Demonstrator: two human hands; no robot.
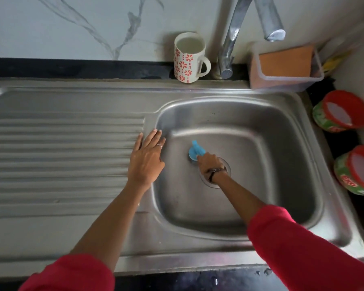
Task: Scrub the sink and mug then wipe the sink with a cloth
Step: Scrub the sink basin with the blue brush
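Sink scrubbing under way: right hand (211, 162) grips blue plastic scrubber (195, 151) at centre-frame stainless steel sink (282, 143) floor, left hand (146, 158) flat on rim, fingers straight; floral white ceramic mug (189, 57), upper centre, and cloth wiping apparently outstanding.

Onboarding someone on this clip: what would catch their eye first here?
The right hand grips a blue scrubber on the basin floor of the steel sink, right beside the drain. The left hand rests flat on the basin's left edge. A flower-patterned mug, filled with water, stands behind the sink beside the tap.
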